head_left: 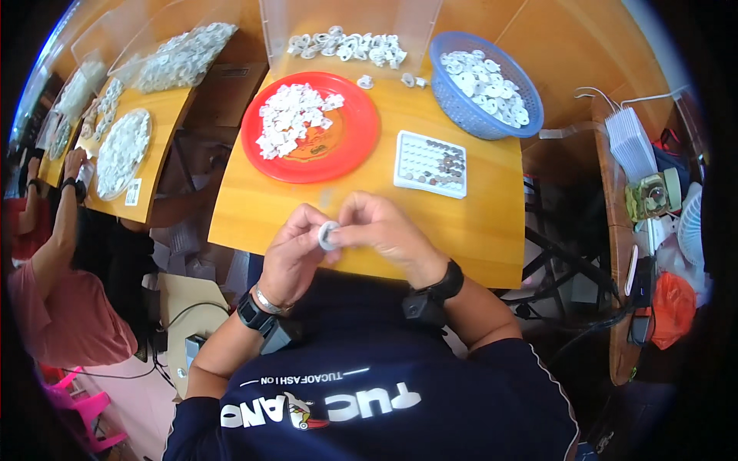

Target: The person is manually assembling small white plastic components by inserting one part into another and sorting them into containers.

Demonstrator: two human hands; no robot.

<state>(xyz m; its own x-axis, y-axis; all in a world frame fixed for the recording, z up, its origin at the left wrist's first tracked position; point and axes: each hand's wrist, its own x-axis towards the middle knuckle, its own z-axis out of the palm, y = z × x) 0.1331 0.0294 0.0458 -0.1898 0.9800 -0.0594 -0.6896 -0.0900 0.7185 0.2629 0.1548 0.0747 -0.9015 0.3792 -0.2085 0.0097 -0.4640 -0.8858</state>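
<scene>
Co-worker [81, 319] in a pink top sits at far left, one hand [74, 163] at a side table [171, 131] loaded with white pieces [123, 154]. On the wearer's own yellow table [484, 238], a red plate [359, 142] carries small white parts [296, 115] heaped toward its upper left. Behind it, a clear bin [307, 17] shows more white pieces at its bottom. At the near edge of the table, the left hand [292, 247] pinches a round white piece [326, 236], held up between both hands before the wearer's dark shirt [461, 392]. The right hand [377, 227] has its thumb and bent fingers against the piece's right side; whether they grip it or only press cannot be told. Each wrist wears a dark band. Right of the plate lies a white tray [400, 169], dark discs [451, 165] gathered mostly in its right part. Beyond it, a blue basket [446, 96] holds round white pieces. At far right are stacked white sheets [630, 138], a fan [692, 223] and an orange-red bag [673, 311].
</scene>
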